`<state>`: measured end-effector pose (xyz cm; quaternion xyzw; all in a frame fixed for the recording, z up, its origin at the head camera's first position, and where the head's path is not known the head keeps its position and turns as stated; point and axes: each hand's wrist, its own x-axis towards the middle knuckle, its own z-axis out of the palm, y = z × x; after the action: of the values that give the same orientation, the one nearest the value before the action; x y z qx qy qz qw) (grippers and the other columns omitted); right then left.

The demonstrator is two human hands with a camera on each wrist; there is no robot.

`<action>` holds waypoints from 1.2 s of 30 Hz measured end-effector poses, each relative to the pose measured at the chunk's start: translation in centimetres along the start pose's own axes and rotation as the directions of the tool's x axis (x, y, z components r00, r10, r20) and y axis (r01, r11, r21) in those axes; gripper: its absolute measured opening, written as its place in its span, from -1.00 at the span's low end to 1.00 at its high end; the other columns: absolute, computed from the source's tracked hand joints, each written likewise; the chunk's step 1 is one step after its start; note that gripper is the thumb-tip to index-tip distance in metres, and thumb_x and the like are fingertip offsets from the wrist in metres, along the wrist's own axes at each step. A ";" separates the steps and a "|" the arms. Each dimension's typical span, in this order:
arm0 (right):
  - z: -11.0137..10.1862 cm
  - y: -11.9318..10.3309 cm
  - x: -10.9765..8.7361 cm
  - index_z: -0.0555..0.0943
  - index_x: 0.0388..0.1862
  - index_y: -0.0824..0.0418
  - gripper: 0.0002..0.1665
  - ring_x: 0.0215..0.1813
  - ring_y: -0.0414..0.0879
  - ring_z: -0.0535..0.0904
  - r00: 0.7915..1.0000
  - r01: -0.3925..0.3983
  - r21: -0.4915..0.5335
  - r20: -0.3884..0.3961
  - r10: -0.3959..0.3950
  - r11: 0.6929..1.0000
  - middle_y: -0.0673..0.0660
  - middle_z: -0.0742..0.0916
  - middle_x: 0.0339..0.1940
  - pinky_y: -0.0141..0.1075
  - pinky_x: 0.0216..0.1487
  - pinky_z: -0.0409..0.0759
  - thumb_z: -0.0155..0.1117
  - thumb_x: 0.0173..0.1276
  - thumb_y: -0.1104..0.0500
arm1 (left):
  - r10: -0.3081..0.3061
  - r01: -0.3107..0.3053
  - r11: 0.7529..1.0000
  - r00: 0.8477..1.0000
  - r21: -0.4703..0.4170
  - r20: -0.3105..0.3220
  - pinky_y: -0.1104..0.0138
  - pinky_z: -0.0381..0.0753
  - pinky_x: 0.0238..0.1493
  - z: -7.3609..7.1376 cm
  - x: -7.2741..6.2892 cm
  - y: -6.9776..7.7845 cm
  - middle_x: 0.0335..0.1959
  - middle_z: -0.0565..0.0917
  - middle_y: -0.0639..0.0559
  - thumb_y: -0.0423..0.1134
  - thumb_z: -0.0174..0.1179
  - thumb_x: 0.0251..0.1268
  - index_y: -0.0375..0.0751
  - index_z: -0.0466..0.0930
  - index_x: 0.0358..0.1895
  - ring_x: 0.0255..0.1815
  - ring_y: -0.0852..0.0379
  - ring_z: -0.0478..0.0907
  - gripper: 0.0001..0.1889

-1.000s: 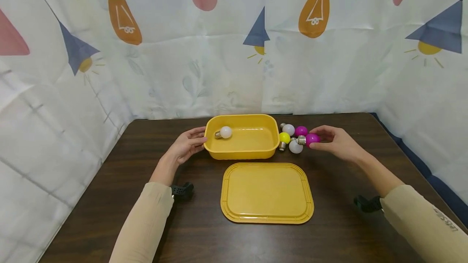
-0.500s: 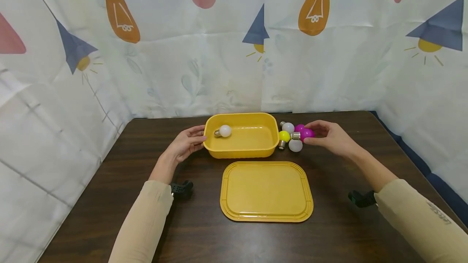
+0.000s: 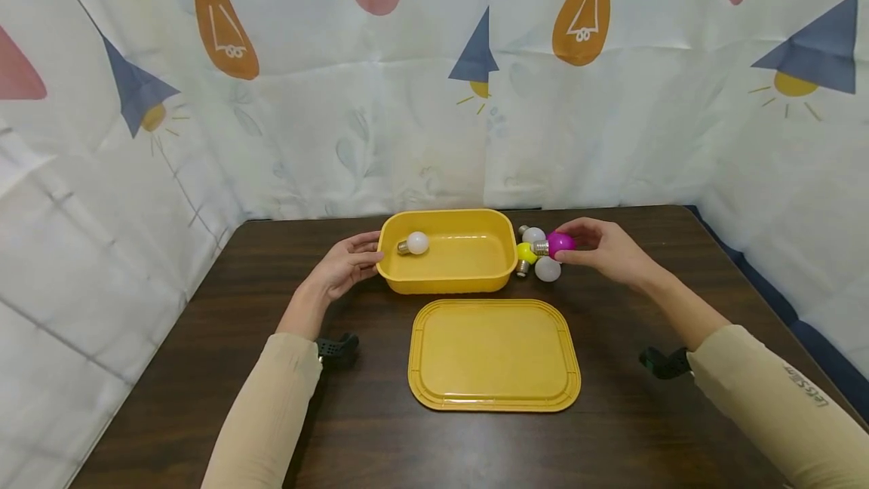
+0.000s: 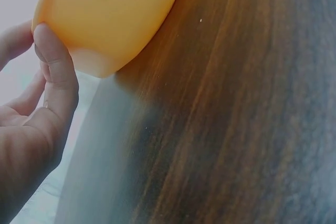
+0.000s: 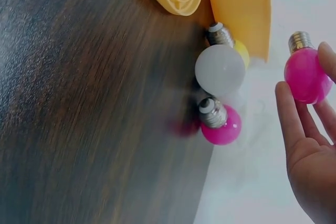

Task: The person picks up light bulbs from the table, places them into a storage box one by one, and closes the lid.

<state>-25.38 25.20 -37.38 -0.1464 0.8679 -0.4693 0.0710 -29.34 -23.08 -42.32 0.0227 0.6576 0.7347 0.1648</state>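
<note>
Hovering over tabletop [image 3: 495,450], a magenta bulb [image 3: 560,244] is pinched btwn thumb & fingers of R hand [image 3: 606,249], metal base pointed twd yellow bin [image 3: 441,287]. Bin is gripped at L rim by L hand [image 3: 346,266]; one white bulb [image 3: 417,243] is contained inside. Clustered just beside R end: two more white bulbs [image 3: 548,270], yellow bulb [image 3: 526,253] & 2nd magenta bulb [image 5: 226,132]. Yellow lid [image 3: 495,355] is laid in front.

Dark Wood-Grain Surface [image 3: 366,444] with Rounded Far Corners

A yellow tub [image 3: 444,287] stands toward the far edge, and a flat yellow lid [image 3: 494,355] lies just in front of it. Close by the tub's right end, loose bulbs cluster: a yellow bulb [image 3: 526,252], a nearer white bulb [image 3: 548,269], a farther white bulb [image 3: 534,235] and, plainest from the right wrist, a magenta bulb [image 5: 224,131].
</note>
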 end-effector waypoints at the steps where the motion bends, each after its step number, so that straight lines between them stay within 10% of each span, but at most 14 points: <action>1: 0.0 -0.1 0.0 0.52 0.33 0.27 -0.32 0.15 0.11 0.60 1.000 -0.002 0.000 0.000 0.002 1.000 0.25 0.66 0.19 -0.34 -0.03 0.66 0.51 0.36 -0.02 | -0.001 0.001 1.000 1.000 -0.001 0.001 0.33 0.70 -0.04 0.0 0.0 0.0 0.35 0.46 -0.27 -0.44 0.21 0.50 -0.28 0.16 0.59 0.07 0.00 0.67 -0.32; 30: 2.1 -2.0 2.2 0.56 0.27 0.22 -0.38 0.12 0.09 0.62 0.999 0.038 0.062 0.010 -0.039 0.997 0.21 0.68 0.15 -0.24 0.00 0.68 0.51 0.36 -0.03 | 0.008 -0.008 1.000 0.999 -0.002 0.034 0.35 0.69 -0.04 -0.3 0.0 -0.2 0.32 0.45 -0.25 -0.44 0.18 0.52 -0.29 0.12 0.60 0.04 0.04 0.67 -0.32; 36: 2.3 -2.5 2.5 0.55 0.28 0.22 -0.37 0.09 0.11 0.59 0.999 0.043 0.063 0.007 -0.044 0.997 0.22 0.67 0.13 0.05 0.08 0.66 0.50 0.36 -0.04 | 0.014 -0.014 1.000 0.999 0.010 0.039 0.35 0.68 -0.04 -0.3 -0.1 -0.3 0.36 0.42 -0.30 -0.43 0.18 0.53 -0.30 0.11 0.61 0.06 0.03 0.66 -0.31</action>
<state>-26.71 21.30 -36.55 -0.1652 0.8490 -0.4971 0.0691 -29.28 -23.38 -42.69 0.0425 0.6577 0.7320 0.1725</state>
